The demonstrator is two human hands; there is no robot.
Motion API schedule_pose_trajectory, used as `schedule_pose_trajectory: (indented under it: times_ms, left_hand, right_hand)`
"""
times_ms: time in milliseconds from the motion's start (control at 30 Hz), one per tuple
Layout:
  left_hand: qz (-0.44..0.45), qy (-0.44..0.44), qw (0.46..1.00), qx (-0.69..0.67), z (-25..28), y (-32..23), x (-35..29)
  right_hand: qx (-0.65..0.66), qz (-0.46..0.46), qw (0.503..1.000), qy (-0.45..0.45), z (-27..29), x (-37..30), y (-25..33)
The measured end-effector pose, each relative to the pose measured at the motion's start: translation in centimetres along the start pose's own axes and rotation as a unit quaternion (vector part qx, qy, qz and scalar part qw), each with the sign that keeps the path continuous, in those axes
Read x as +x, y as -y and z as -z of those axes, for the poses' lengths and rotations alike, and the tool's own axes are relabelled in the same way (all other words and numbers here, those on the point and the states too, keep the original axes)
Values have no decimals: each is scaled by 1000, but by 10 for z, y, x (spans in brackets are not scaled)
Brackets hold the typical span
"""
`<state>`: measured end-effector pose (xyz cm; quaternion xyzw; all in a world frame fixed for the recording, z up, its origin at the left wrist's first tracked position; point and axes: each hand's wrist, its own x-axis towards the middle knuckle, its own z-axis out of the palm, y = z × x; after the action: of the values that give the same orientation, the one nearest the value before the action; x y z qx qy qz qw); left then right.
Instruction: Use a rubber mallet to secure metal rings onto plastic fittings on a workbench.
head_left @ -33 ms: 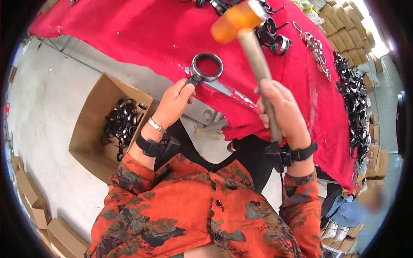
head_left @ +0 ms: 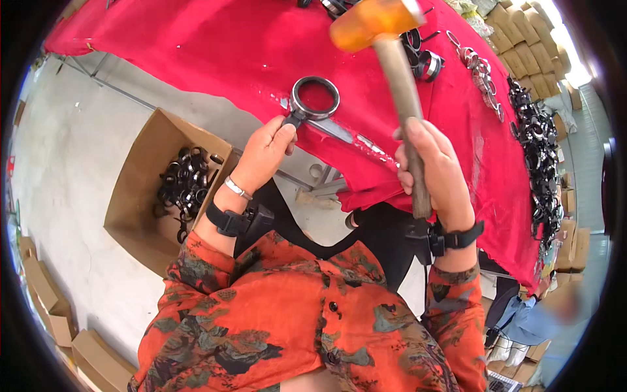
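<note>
My left hand point(head_left: 264, 153) is closed around the short black handle of a round ring point(head_left: 316, 117) with a silver rim. The ring is held over the near edge of the red-covered table point(head_left: 196, 59), beside a bare metal strip point(head_left: 336, 130) where the cloth is worn. In my right hand point(head_left: 434, 166) is a mallet point(head_left: 398, 78) with an orange head and a wooden handle. Its head is raised, farther away than the ring and to its right, apart from it.
An open cardboard box point(head_left: 140, 176) on the floor at left holds many black rings point(head_left: 186, 176). More black rings point(head_left: 539, 157) are heaped along the table's right side, near a row of silver rings point(head_left: 480, 75). A person in blue point(head_left: 526, 320) is at lower right, by stacked boxes.
The mallet and my right hand have shifted slightly to the right, the mallet's head also a little farther away. My left hand and the ring stay nearly still.
</note>
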<state>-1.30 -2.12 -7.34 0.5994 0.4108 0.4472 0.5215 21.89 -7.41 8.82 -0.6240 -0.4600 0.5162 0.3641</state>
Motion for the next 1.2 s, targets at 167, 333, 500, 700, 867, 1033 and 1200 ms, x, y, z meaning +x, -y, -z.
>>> schedule_pose_trajectory:
  times_ms: [167,333,500,700,867,1033,1200]
  left_hand:
    - [-6,0,1000,-5,-5,-2,4]
    - [-17,-3,1000,1,0,1,1]
    - [-14,9,1000,-2,-1,-2,0]
    - [0,20,1000,11,6,-5,-1]
    - [-9,9,1000,-12,-3,0,1]
    - [-6,2,1000,-4,3,1,3]
    - [-8,2,1000,4,-2,-6,0]
  right_hand:
    - [13,-77,997,-17,-6,1,-52]
    - [54,-12,998,-16,11,-14,-33]
    - [30,-40,999,9,-8,-17,-70]
    - [73,-12,996,39,-8,-33,-44]
    - [-5,47,998,-36,-22,-32,-84]
    - [118,-69,990,15,-21,-36,-64]
    - [-146,125,976,-102,-24,-49,-97]
